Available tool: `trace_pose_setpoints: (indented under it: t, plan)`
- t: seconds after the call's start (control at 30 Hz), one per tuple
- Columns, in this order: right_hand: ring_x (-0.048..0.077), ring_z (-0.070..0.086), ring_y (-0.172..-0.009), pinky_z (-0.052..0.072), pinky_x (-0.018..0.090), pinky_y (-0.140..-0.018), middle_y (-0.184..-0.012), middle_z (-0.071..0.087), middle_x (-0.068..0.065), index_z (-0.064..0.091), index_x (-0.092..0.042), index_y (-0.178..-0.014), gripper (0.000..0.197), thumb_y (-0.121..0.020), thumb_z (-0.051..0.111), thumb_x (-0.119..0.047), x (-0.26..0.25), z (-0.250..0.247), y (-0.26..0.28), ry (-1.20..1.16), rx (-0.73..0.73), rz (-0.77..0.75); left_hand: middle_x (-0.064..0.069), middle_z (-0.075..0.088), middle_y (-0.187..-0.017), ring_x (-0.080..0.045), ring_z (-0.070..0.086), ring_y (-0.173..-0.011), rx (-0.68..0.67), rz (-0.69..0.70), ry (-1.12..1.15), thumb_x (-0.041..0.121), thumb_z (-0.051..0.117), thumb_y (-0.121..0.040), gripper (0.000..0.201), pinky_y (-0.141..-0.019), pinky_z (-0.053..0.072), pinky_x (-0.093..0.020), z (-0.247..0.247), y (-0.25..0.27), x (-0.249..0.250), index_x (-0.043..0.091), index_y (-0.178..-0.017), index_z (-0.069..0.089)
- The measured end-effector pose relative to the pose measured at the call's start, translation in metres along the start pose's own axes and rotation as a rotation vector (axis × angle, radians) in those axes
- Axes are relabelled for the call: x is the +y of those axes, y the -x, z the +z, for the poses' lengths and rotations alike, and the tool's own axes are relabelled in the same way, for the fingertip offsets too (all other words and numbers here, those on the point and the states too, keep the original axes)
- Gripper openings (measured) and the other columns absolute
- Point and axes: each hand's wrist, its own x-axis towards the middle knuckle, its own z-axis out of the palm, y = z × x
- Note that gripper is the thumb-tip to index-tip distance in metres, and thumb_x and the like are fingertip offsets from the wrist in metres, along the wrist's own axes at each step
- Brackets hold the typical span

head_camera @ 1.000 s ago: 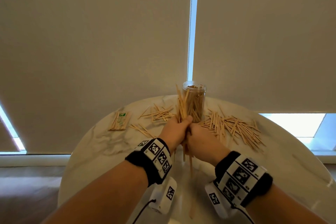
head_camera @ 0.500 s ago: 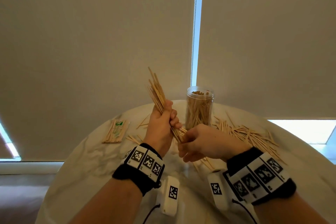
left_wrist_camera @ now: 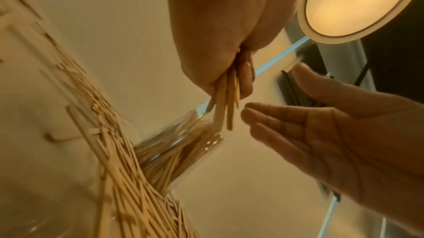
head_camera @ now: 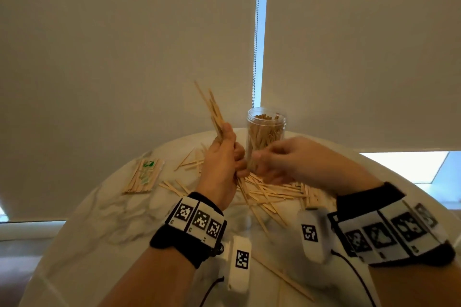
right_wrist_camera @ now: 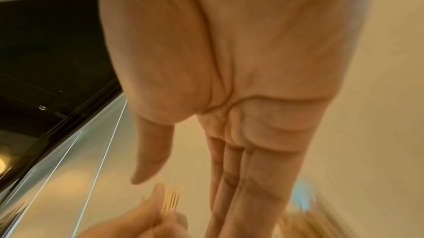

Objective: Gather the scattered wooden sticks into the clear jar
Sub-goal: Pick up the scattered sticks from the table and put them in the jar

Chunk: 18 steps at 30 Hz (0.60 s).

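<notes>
My left hand (head_camera: 224, 157) grips a bundle of wooden sticks (head_camera: 212, 112), held up and tilted left over the round marble table (head_camera: 104, 207). The bundle's lower ends (left_wrist_camera: 223, 104) poke out below the fist (left_wrist_camera: 220, 46). My right hand (head_camera: 282, 157) hovers beside it with fingers (left_wrist_camera: 270, 126) straight and holding nothing; its palm (right_wrist_camera: 263, 78) faces the left fist (right_wrist_camera: 146, 218). The clear jar (head_camera: 266, 132), partly filled with sticks, stands just behind both hands (left_wrist_camera: 183, 147). Loose sticks (head_camera: 272, 194) lie scattered on the table under and right of the hands.
A wrapped flat pack of sticks (head_camera: 144, 177) lies at the table's left. A few loose sticks (head_camera: 192, 162) lie left of the jar, and one long stick (head_camera: 287, 279) near the front edge. Closed roller blinds (head_camera: 124, 45) hang right behind the table.
My left hand lifted the bundle from the table and tilted it left. My right hand let go of the bundle and now hovers with straight fingers just right of its lower ends.
</notes>
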Motion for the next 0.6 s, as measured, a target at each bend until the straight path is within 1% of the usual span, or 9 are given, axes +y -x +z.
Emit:
trace_pose_setpoints:
  t: [0.07,0.17,0.2,0.3,0.37,0.43,0.5,0.53,0.6]
  plan:
    - [0.002,0.071,-0.083,0.059,0.029,-0.081,-0.091,0.075,-0.012,0.065,-0.035,-0.106,0.048,-0.07,0.067,-0.066,-0.005,-0.014,0.008,-0.001,0.137,-0.068,0.004,0.037,-0.061,-0.008,0.029,-0.047,-0.091,-0.026,-0.105,0.045,0.049,-0.099,0.034,-0.04,0.025,-0.021,0.011,0.009,-0.002,0.019,-0.082,0.062]
    - [0.003,0.066,-0.1,0.052,0.026,-0.089,-0.112,0.07,-0.013,0.048,-0.03,-0.139,0.083,-0.068,0.076,-0.064,-0.009,-0.018,0.01,-0.017,0.226,-0.116,0.004,0.043,-0.062,-0.008,0.034,-0.046,-0.272,-0.03,-0.312,0.038,0.047,-0.102,0.028,-0.042,0.028,-0.022,0.032,0.022,-0.005,0.017,-0.099,0.065]
    - [0.005,0.067,-0.102,0.053,0.03,-0.092,-0.113,0.071,-0.01,0.05,-0.027,-0.138,0.077,-0.072,0.079,-0.056,-0.009,-0.016,0.008,-0.049,0.246,-0.151,0.005,0.043,-0.06,-0.008,0.033,-0.046,-0.319,-0.025,-0.359,0.033,0.044,-0.104,0.027,-0.042,0.028,-0.022,0.038,0.025,-0.006,0.012,-0.099,0.06]
    - [0.01,0.073,-0.093,0.057,0.039,-0.093,-0.098,0.076,-0.002,0.067,-0.02,-0.113,0.032,-0.085,0.077,-0.031,-0.009,-0.012,0.003,-0.148,0.317,-0.246,0.004,0.041,-0.056,-0.01,0.034,-0.045,-0.353,-0.018,-0.385,0.019,0.043,-0.105,0.021,-0.044,0.03,-0.024,0.049,0.033,-0.01,0.008,-0.088,0.05]
    - [0.012,0.073,-0.093,0.056,0.04,-0.093,-0.097,0.076,0.0,0.07,-0.019,-0.107,0.024,-0.086,0.076,-0.029,-0.007,-0.013,0.002,-0.143,0.289,-0.254,0.004,0.041,-0.054,-0.01,0.035,-0.044,-0.343,-0.031,-0.354,0.018,0.045,-0.104,0.022,-0.045,0.033,-0.025,0.05,0.034,-0.011,0.009,-0.085,0.051]
    - [0.011,0.072,-0.096,0.055,0.04,-0.095,-0.101,0.076,-0.001,0.067,-0.021,-0.115,0.032,-0.086,0.076,-0.032,-0.007,-0.014,0.003,-0.133,0.254,-0.243,0.005,0.039,-0.051,-0.01,0.034,-0.042,-0.328,-0.05,-0.363,0.022,0.048,-0.103,0.028,-0.043,0.031,-0.024,0.045,0.033,-0.011,0.011,-0.077,0.05]
    - [0.007,0.069,-0.102,0.057,0.035,-0.092,-0.118,0.07,-0.007,0.051,-0.027,-0.136,0.059,-0.084,0.075,-0.043,-0.011,-0.016,0.006,-0.145,0.321,-0.255,0.004,0.036,-0.052,-0.011,0.028,-0.042,-0.333,-0.07,-0.399,0.029,0.054,-0.1,0.033,-0.042,0.026,-0.024,0.041,0.031,-0.011,0.014,-0.071,0.047]
    - [0.003,0.067,-0.103,0.057,0.027,-0.087,-0.128,0.062,-0.011,0.038,-0.033,-0.145,0.071,-0.084,0.072,-0.049,-0.014,-0.018,0.009,-0.149,0.403,-0.286,0.004,0.035,-0.052,-0.012,0.025,-0.042,-0.344,-0.079,-0.427,0.031,0.056,-0.099,0.035,-0.042,0.024,-0.024,0.039,0.031,-0.011,0.016,-0.069,0.045]
    - [-0.005,0.061,-0.107,0.053,0.011,-0.079,-0.142,0.046,-0.016,0.022,-0.04,-0.152,0.07,-0.094,0.059,-0.05,-0.025,-0.024,0.017,-0.13,0.579,-0.38,0.004,0.032,-0.051,-0.014,0.023,-0.041,-0.379,-0.093,-0.484,0.03,0.059,-0.097,0.036,-0.042,0.021,-0.024,0.038,0.032,-0.011,0.018,-0.067,0.043]
